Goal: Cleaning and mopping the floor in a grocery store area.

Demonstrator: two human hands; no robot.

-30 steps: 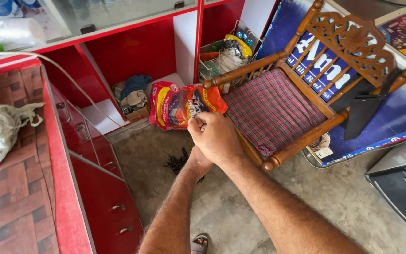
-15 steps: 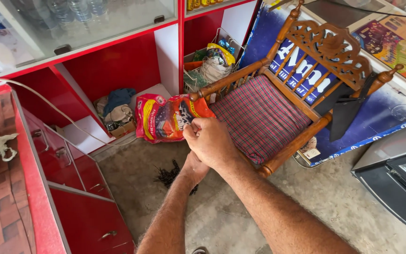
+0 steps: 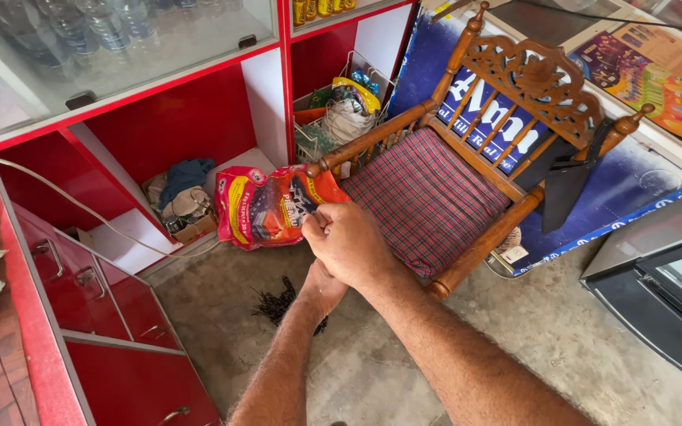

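While knuckles face up, right hand [image 3: 349,244] pinches packet [image 3: 266,207].

Right hand [image 3: 350,246] over seemingly curled left hand [image 3: 324,285]

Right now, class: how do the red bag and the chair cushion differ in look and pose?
The red bag is glossy, crinkled plastic with yellow edging and printed patches; the cushion is matte cloth in a red and dark plaid. The bag hangs in the air, gripped by the right hand at its top edge, while the cushion lies flat on the wooden chair seat. The bag bulges unevenly; the cushion looks even and square. Both are mainly red.
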